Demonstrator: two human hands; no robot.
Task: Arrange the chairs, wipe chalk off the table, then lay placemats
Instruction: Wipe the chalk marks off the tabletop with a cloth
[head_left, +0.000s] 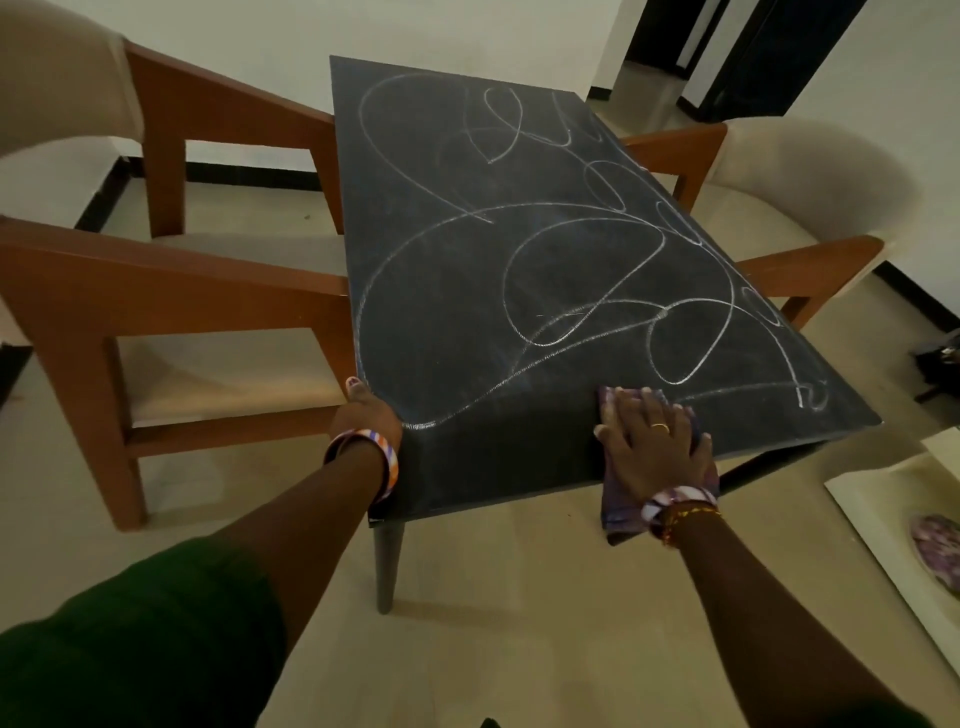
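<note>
Lying under the flat right hand (655, 441) — the cloth (621, 512), on the table (493, 452).

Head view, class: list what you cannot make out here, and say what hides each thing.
1. Cloth: its middle is covered by the right hand pressing it flat.
2. Left hand: fingers wrap over the table edge, so its grip is hidden.
3. Round patterned item: cut off by the right frame edge.
4. Left chair: backrest cut off by the left frame edge.
</note>
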